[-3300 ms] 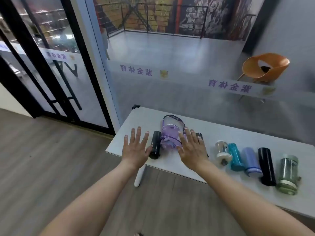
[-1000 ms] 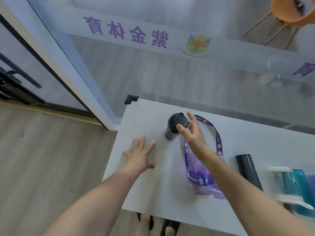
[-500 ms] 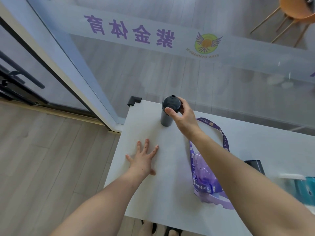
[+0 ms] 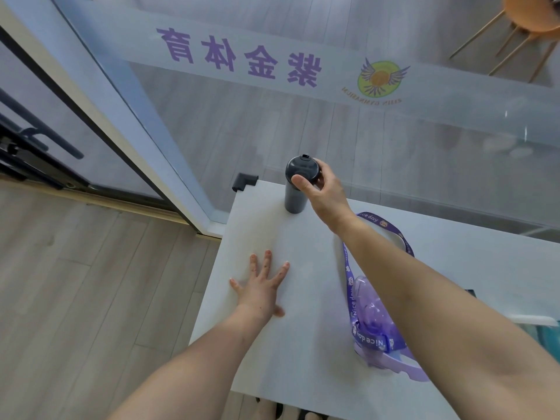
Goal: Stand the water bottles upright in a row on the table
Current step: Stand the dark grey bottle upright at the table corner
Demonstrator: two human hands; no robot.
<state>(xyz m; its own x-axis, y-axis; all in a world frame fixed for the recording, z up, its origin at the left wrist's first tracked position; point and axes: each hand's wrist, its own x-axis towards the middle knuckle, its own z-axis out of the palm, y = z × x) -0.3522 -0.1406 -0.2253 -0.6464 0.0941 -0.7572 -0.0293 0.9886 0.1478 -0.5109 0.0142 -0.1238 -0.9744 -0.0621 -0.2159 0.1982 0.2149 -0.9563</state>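
A dark grey bottle [image 4: 294, 197] stands upright near the far left corner of the white table [image 4: 303, 344]. My right hand [image 4: 321, 189] is shut on its lid from above. My left hand [image 4: 263, 287] lies flat on the table, fingers spread, holding nothing. A purple bottle [image 4: 378, 331] with a purple "Nice day" strap lies on its side under my right forearm. At the right edge, parts of a clear white-capped bottle [image 4: 536, 321] and a teal one [image 4: 545, 341] show; my arm hides most of them.
A glass wall [image 4: 303, 116] with purple lettering runs right behind the table's far edge. A black corner guard [image 4: 243, 180] caps the table's far left corner. Wooden floor lies to the left. An orange chair [image 4: 530, 13] stands beyond the glass.
My right hand has carried the dark grey bottle, upright, toward the table's far left corner, closer to the glass. My left hand has stayed flat on the table.
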